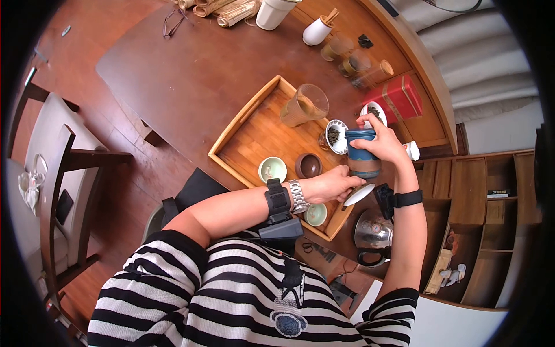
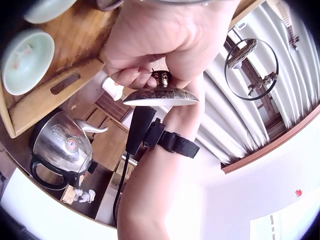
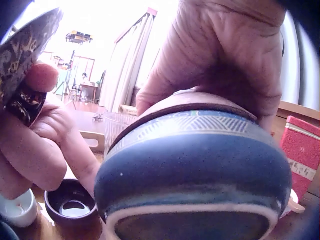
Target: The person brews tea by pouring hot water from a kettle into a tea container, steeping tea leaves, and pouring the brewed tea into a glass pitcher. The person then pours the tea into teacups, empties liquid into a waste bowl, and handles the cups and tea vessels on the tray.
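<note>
Blue vessel (image 1: 363,164), held aloft over the right-hand edge of the tray (image 1: 248,144) on the tabletop (image 1: 191,92), its long axis near upright, base downward and angled slightly toward you; your right hand (image 1: 383,143) has a wide grip round its upper part. Beside it, your left hand (image 1: 330,185) pinches the lid (image 1: 358,194) by its knob, near the cup of leaves (image 1: 337,124). The step appears to be two-handed handling, the next move calling for a steady vessel and clearance from the lid.
</note>
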A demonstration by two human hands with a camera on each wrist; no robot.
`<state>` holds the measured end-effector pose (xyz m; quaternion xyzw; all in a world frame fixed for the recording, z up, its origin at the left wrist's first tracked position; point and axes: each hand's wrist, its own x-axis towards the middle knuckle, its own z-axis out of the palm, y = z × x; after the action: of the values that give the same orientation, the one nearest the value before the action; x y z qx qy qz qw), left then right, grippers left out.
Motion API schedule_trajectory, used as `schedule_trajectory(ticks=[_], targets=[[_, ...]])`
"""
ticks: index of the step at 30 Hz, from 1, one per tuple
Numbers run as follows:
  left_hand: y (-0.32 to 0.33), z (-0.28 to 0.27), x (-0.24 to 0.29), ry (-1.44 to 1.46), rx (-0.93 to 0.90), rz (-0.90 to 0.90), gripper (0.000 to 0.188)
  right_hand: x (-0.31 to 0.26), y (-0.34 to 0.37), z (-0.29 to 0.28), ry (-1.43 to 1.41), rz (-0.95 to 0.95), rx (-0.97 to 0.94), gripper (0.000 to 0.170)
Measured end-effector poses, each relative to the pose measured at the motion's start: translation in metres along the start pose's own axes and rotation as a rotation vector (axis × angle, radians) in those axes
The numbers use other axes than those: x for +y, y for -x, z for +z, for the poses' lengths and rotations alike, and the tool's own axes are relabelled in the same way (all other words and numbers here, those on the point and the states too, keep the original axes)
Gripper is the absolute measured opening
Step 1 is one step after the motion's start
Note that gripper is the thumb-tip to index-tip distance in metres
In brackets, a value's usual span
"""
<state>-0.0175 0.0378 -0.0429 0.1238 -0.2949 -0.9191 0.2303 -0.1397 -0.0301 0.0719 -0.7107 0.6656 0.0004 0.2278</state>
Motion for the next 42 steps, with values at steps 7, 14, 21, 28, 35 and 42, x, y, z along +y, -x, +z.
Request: schedule_trajectory(ticks=[7, 14, 21, 28, 35, 42], targets=[[-0.001, -0.003, 0.004, 0.027, -0.044, 0.0, 0.026, -0.002, -0.011, -0.005, 0.073, -0.015, -0.073, 0.053], [0.001, 0.0, 0.009, 0.064, -0.039, 0.0, 0.024, -0.014, -0.019, -0.011, 0.124, -0.012, -0.131, 0.051], [0.004, -0.001, 0.014, 0.1, -0.09, 0.017, 0.021, -0.02, -0.024, -0.013, 0.123, 0.01, -0.18, 0.047], [0.006, 0.0, 0.015, 0.114, -0.091, 0.023, 0.02, -0.021, -0.028, -0.013, 0.115, -0.019, -0.217, 0.047], [0.005, -0.001, 0.013, 0.117, -0.115, 0.024, 0.023, -0.023, -0.031, -0.015, 0.131, -0.009, -0.27, 0.048], [0.007, 0.007, 0.015, 0.176, -0.032, 0.06, 0.016, -0.023, -0.033, -0.014, 0.141, -0.03, -0.266, 0.047]])
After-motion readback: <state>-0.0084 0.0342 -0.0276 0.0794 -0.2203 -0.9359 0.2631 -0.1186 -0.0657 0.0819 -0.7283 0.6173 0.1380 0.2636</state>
